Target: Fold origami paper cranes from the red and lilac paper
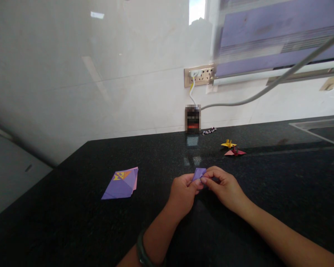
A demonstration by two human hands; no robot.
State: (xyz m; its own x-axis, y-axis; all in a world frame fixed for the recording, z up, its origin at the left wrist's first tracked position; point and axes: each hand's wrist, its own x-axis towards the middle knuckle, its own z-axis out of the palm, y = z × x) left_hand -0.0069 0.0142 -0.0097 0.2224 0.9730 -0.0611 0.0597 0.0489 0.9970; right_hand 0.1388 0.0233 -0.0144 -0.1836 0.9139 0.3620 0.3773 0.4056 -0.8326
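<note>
A small folded piece of purple paper (pixel 199 173) is pinched between both hands, over the middle of the dark countertop. My left hand (pixel 183 192) grips its lower left side with thumb and fingers. On the paper's right edge, the thumb and fingertips of my right hand (pixel 224 185) are closed. Parts of the paper's lower end are hidden behind the fingers. To the left lies a stack of purple and pink paper (pixel 121 185) with a yellow and orange pattern on top. Beyond my right hand rest a yellow origami crane (pixel 228 144) and a red-pink origami crane (pixel 235 151).
Against the white wall stands a blurred-out dark device (pixel 193 120), with a white cord running up to a wall socket (pixel 199 75). A beaded strand (pixel 209 131) lies beside it. A grey cable (pixel 245 102) stretches up to the right. The dark countertop (pixel 72 222) has a left edge.
</note>
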